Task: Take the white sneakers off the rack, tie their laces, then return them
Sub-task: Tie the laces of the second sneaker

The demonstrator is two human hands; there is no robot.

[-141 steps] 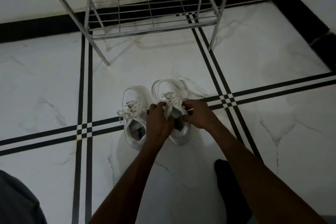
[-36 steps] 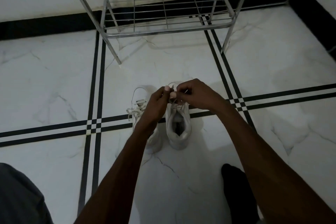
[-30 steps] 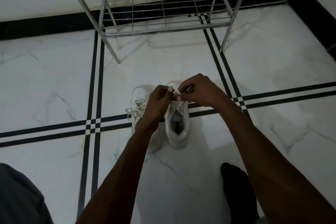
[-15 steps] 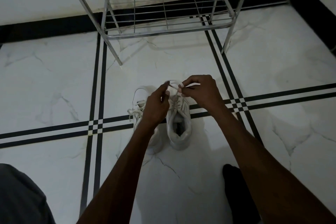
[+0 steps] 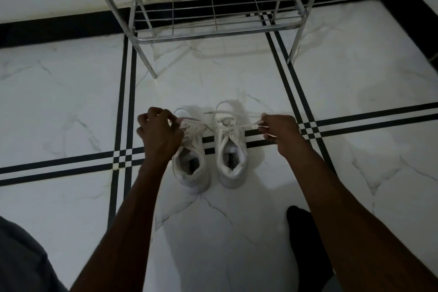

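Note:
Two white sneakers stand side by side on the marble floor, heels toward me: the left sneaker (image 5: 192, 163) and the right sneaker (image 5: 231, 152). My right hand (image 5: 279, 131) is to the right of the right sneaker, pinching a lace loop stretched taut from its knot (image 5: 228, 128). My left hand (image 5: 160, 133) is over the left sneaker's laces, fingers closed on a lace that runs across to the right sneaker. A loose lace end (image 5: 214, 112) lies over the right sneaker's toe.
A chrome wire shoe rack (image 5: 213, 31) stands against the wall ahead, its bottom shelf bare. Black stripe lines cross the white floor. My dark-socked foot (image 5: 305, 239) is at the lower right, a grey trouser knee (image 5: 21, 261) at the lower left.
My hands, together over the right sneaker's laces before, have pulled apart sideways: left hand out over the left sneaker, right hand out to the right, drawing the laces taut.

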